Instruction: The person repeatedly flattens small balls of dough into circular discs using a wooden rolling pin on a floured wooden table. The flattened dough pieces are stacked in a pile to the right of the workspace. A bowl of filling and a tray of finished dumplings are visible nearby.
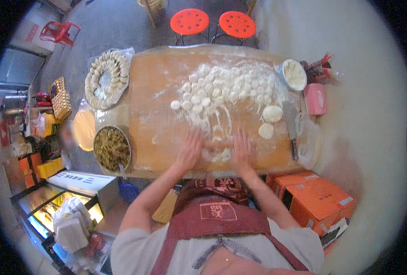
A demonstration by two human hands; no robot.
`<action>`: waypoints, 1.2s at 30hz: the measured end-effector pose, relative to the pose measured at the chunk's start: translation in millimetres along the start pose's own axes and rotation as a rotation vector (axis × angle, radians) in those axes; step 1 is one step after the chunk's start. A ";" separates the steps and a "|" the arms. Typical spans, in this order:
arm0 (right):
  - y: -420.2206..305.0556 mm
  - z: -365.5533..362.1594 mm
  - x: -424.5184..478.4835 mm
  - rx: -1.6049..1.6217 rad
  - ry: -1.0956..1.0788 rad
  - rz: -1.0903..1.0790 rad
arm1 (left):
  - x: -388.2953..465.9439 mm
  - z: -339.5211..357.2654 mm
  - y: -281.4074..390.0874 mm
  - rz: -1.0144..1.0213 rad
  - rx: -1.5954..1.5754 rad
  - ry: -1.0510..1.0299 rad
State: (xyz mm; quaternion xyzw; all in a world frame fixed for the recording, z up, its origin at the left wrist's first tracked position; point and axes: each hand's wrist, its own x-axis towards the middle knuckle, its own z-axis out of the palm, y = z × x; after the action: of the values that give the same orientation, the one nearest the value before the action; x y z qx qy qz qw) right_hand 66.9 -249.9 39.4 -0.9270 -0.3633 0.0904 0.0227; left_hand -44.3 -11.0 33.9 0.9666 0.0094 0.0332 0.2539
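A thin wooden rolling pin point(218, 145) lies across the floured wooden board point(152, 130), its ends under my palms. My left hand point(191, 146) presses on its left end, and on its right end is my right hand point(242, 146), fingers stretched forward; both are slightly blurred. Flour and what may be dough point(218, 155) show just below the pin. Beyond my hands spreads a floury batch of small round dough pieces point(220, 84). To the right of my right hand lie two flattened dough wrappers point(272, 113), one above the other.
A cleaver point(290, 127) rests at the board's right, below a bowl of flour point(294, 75). At left are a bowl of filling point(112, 148) and a tray of dumplings point(97, 86). Orange boxes point(322, 201) stand lower right; two red stools point(189, 21) are beyond the table.
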 end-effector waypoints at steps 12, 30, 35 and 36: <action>2.9 -14.4 49.9 0.076 0.223 0.088 | 48.2 -16.2 3.5 -0.184 0.046 0.082; 0.7 -10.7 24.0 0.139 0.172 0.145 | 45.3 4.7 -8.9 -0.092 -0.003 0.053; 10.0 -7.6 14.2 0.188 0.147 0.001 | 17.1 8.8 -10.1 -0.087 0.134 -0.059; -5.4 -14.8 -8.9 0.185 0.091 0.024 | -3.9 4.4 1.2 -0.109 0.129 -0.177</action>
State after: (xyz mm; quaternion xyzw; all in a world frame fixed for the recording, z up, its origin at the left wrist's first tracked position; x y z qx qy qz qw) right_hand 59.6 -251.7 55.8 -0.9283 -0.3410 0.0818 0.1235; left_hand -47.9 -14.3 30.4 0.9781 0.0414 -0.0668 0.1925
